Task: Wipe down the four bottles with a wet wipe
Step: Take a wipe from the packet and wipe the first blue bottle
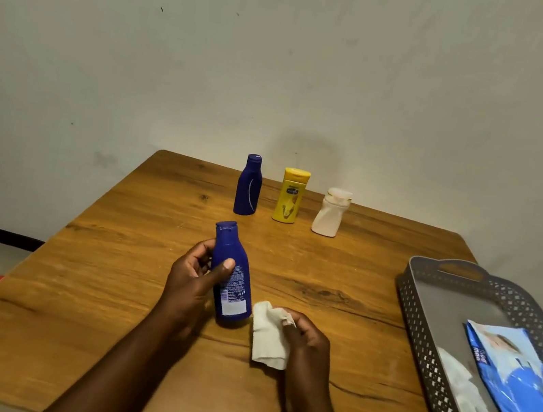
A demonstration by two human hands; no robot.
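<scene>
Blue lotion bottle (pixel 232 276) sits tilted in the left hand (pixel 194 281), whose grip wraps it, label side exposed for wiping. Just right, the right hand (pixel 307 337) pinches a wet wipe (pixel 267 338). Beyond them on the worktop (pixel 108 268), three bottles (pixel 288 196) stand waiting.

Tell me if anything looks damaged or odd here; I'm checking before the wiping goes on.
The white bottle at the right end of the back row looks crumpled: its body is dented and leans, unlike the blue bottle and yellow bottle standing straight beside it. No spill shows on the table.
</scene>
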